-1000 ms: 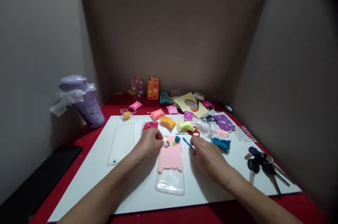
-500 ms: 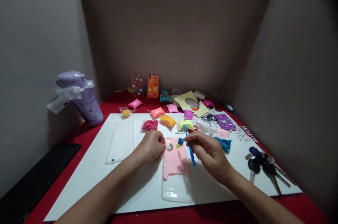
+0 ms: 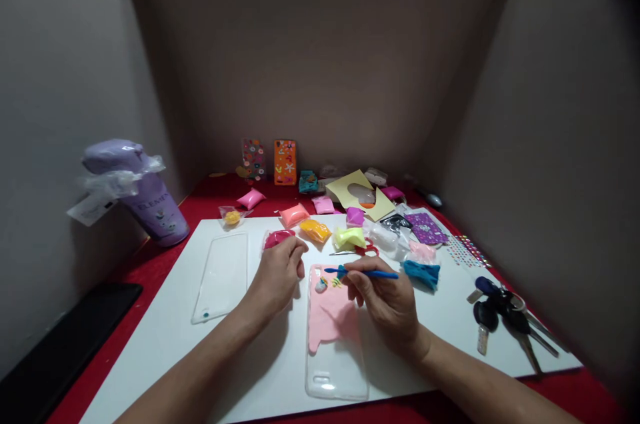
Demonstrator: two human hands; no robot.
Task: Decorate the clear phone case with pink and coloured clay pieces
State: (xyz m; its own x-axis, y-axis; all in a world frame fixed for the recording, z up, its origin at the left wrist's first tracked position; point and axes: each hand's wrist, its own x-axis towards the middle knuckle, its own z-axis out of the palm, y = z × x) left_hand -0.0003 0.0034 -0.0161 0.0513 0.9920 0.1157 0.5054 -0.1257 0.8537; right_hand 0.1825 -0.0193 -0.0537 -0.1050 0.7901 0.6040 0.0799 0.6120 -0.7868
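My right hand (image 3: 383, 294) pinches a slim blue clay-modelling tool (image 3: 377, 273), its tip pointing left above the top of a clear phone case (image 3: 335, 374). Pink clay (image 3: 327, 317) covers the case's upper part with an uneven lower edge. On the clay are a small white-and-coloured cloud shape (image 3: 321, 285) and a yellow striped piece (image 3: 336, 283). A teal lump (image 3: 341, 271) is partly hidden behind the tool and fingers. My left hand (image 3: 280, 271) is closed, raised left of the case by a red clay packet (image 3: 278, 239); anything between its fingertips is hidden.
A second clear case (image 3: 220, 277) lies left on the white board (image 3: 160, 357). Clay packets, including an orange one (image 3: 315, 231), and red-handled scissors (image 3: 367, 248) lie behind. Keys (image 3: 505, 317) are at right; a purple tumbler (image 3: 155, 211) stands far left.
My left hand has left the case's upper edge and moved up and left. The blue tool has swung from steep to nearly level, and my right hand has shifted slightly over the case.
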